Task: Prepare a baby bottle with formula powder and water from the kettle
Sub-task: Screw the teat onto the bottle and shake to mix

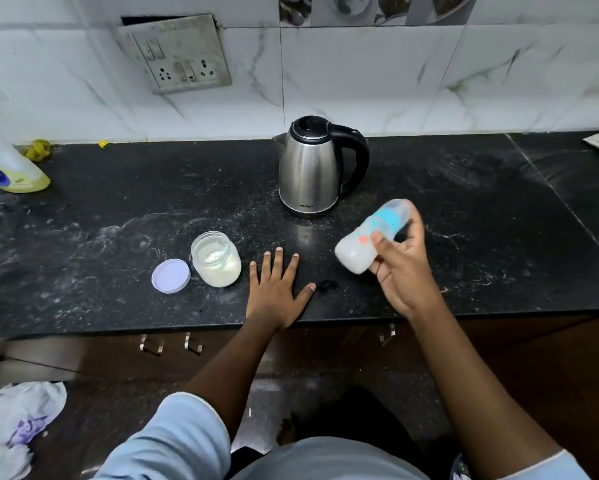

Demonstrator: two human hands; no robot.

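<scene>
Left hand [277, 292] flat on the worktop [118, 209], right hand [400, 268] gripping the baby bottle [370, 237].

Reading left to right from my remote seat: the lilac lid [170, 276] lies off, just beside the open formula jar [216, 259], which holds white powder. Just right of the jar, the left hand rests palm down, fingers straight and spread, holding nothing. Behind it stands the kettle [308, 168], spout pointing left and handle right. Further right, the right hand's fingers and thumb curl round the bottle, which is clear of the worktop and tilted. Its long axis runs from the base at lower left to the blue-collared top at upper right. It looks blurred and milky, so I judge mixing is in hand. The left hand is nearer the jar and lid.
</scene>
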